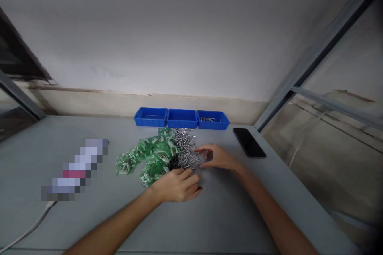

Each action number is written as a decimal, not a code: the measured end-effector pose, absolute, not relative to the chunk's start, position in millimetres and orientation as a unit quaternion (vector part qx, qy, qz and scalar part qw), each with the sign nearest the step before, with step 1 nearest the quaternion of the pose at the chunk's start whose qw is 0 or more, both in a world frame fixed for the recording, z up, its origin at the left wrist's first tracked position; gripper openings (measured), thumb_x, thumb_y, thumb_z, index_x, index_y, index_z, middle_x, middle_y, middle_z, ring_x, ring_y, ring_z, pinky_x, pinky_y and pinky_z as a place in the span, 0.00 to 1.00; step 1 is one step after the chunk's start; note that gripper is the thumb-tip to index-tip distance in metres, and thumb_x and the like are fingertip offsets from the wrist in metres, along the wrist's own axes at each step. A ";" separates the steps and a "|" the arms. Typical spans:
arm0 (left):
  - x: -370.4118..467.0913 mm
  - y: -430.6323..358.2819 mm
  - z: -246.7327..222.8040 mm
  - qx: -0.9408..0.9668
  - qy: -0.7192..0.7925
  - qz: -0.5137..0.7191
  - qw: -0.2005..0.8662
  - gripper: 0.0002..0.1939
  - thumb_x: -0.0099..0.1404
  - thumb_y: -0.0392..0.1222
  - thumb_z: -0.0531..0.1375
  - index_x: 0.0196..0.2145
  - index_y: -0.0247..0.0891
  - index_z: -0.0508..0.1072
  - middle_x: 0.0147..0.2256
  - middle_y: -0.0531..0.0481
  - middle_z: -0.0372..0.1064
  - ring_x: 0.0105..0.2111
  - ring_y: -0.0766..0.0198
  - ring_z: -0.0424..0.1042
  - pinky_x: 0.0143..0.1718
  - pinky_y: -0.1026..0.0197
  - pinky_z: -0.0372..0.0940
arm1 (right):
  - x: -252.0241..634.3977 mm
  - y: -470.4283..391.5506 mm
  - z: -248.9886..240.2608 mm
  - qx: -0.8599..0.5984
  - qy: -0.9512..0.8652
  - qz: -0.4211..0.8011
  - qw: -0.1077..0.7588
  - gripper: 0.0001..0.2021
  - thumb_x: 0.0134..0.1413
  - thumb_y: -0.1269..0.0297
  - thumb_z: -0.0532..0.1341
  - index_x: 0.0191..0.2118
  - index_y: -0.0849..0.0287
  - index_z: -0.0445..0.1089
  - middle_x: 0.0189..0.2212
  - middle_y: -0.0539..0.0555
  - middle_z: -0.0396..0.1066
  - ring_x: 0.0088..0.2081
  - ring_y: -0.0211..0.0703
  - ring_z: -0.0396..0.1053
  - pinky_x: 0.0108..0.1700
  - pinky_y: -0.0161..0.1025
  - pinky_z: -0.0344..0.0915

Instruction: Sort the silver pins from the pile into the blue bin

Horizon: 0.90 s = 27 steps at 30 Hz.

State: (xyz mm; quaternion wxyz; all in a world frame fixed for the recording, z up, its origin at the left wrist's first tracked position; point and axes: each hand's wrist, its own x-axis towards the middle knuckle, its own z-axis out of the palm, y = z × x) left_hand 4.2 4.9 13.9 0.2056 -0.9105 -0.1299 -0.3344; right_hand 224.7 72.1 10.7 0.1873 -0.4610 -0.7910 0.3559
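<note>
A heap of thin silvery metal pins point(187, 155), perhaps rivets or screws, lies mid-table. My right hand point(217, 156) is at the heap's right edge, thumb and forefinger spread apart with nothing visible between them. Just in front of the heap, my left hand point(178, 185) has its fingers curled in; whatever they may hold is hidden. Left of the pins, touching them, are several green plastic bags point(158, 157) filled with small pale and metallic pieces. A few dark pieces point(174, 162) show between bags and pins, partly behind my left hand.
Three blue bins stand in a row by the wall; the right bin point(213, 120) holds some pins, while the left bin point(151, 117) and middle bin point(182, 118) show none. A black phone point(249, 142) lies at right. A blurred-out object point(74, 171) with a white cable point(36, 223) is at left.
</note>
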 end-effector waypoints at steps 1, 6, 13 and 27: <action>3.6 7.3 13.8 -0.909 -0.131 -0.337 0.207 0.13 0.64 0.40 0.54 0.22 0.36 0.64 0.24 0.53 0.63 0.24 0.67 0.65 0.20 0.64 0.51 | 223.5 71.9 10.8 -0.458 -0.795 0.352 0.183 0.28 0.33 0.55 0.70 0.47 0.52 0.70 0.33 0.51 0.72 0.31 0.40 0.66 0.33 0.37 0.63; 1.8 12.6 12.1 -0.913 -0.143 -0.331 0.188 0.13 0.64 0.40 0.54 0.22 0.36 0.65 0.24 0.53 0.64 0.24 0.68 0.64 0.20 0.64 0.53 | 218.5 72.7 5.7 -0.465 -0.801 0.326 0.189 0.19 0.40 0.54 0.66 0.41 0.55 0.73 0.34 0.52 0.72 0.29 0.39 0.65 0.32 0.36 0.62; -1.2 10.9 12.8 -0.920 -0.150 -0.333 0.142 0.15 0.64 0.39 0.52 0.21 0.35 0.67 0.26 0.51 0.66 0.23 0.69 0.64 0.21 0.65 0.57 | 216.1 71.7 1.8 -0.464 -0.802 0.308 0.215 0.14 0.47 0.56 0.62 0.39 0.57 0.73 0.34 0.52 0.73 0.29 0.39 0.66 0.33 0.36 0.62; -5.6 11.4 7.9 -0.928 -0.218 -0.299 0.050 0.16 0.67 0.42 0.48 0.27 0.34 0.70 0.32 0.48 0.67 0.28 0.68 0.68 0.25 0.67 0.63 | 204.0 71.0 -3.5 -0.435 -0.823 0.231 0.283 0.09 0.50 0.57 0.61 0.32 0.57 0.72 0.31 0.52 0.70 0.30 0.38 0.65 0.33 0.35 0.63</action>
